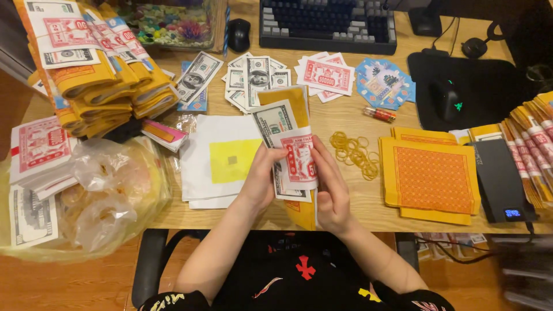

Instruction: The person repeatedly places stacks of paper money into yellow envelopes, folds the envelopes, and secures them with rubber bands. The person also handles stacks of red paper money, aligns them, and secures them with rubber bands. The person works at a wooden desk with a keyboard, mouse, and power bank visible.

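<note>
Both hands meet over the near edge of the wooden desk (345,118), gripping a paper bundle (288,147): a long yellow sheet at the back, a grey-green banknote-style slip over it, a red-and-white printed slip on top. The left hand (262,175) clasps the bundle's left edge, thumb up against the notes; the right hand (331,187) is curled round the right edge, fingers pressed to the red slip. The bundle stands tilted, its lower yellow end dipping past the desk edge.

Just right of it, thin yellow rubber bands (354,152) lie loose in a tangle. Left of it, flat white sheets (216,158), the top one carrying a yellow square. Further right, a neat stack of orange-patterned yellow papers (432,178), then a dark slab-shaped device (501,178) with a small blue display.

Containers now: at far left a crinkled clear plastic bag (109,196) slumps on the desk, what's inside too blurred to tell. At the top, a clear box (173,23) holds small multicoloured pieces.

Behind, fanned banknote-style papers (253,78), red-and-white slips (325,75), blue octagonal papers (383,83), and a tall heap of folded yellow bundles (109,80). A dark keyboard (328,23) sits along the back edge.
</note>
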